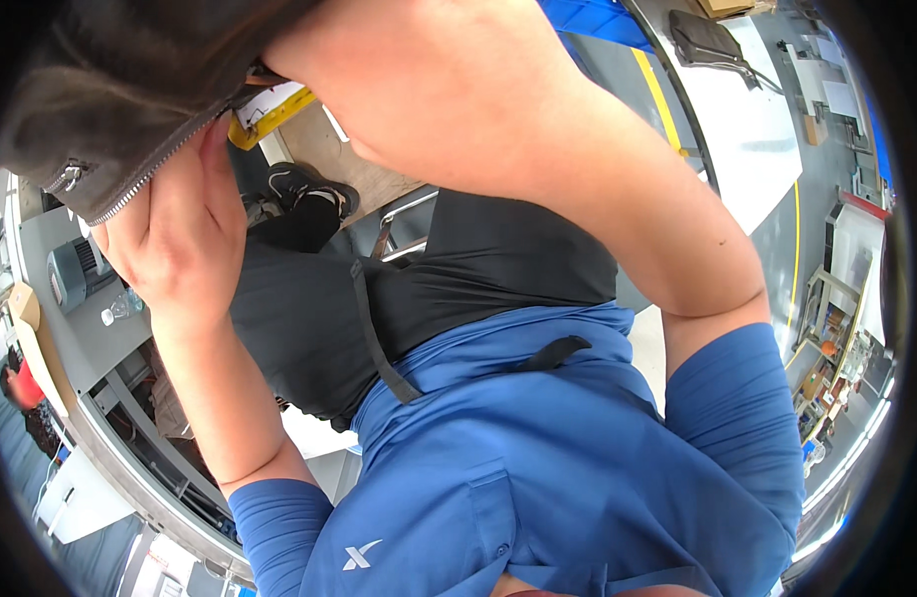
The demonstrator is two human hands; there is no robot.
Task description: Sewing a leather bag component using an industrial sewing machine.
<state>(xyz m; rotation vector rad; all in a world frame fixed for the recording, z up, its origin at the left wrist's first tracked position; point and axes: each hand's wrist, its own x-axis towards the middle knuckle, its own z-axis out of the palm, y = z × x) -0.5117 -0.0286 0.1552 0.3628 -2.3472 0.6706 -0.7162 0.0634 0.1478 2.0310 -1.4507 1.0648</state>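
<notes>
A dark brown leather piece (91, 99) with a metal zip along its edge fills the upper left, close up; whether it is a jacket or a bag does not show. My left hand (185, 224) is closed on its zipped edge, the fingers bent and partly tucked behind the leather. A zip pull (73, 175) hangs near that edge. From the right my right hand (399, 85) reaches across at the top and meets the leather. Its fingers are hidden there. Just below the meeting point shows a yellow-edged object (272, 119), partly covered.
A grey bench (86, 343) on the left carries a grey motor-like unit (73, 271) and a clear plastic bottle (122, 307). A white table (752, 149) with a black pouch (712, 45) stands at the upper right. A blue bin (593, 15) is at the top. Another person (26, 388) is far left.
</notes>
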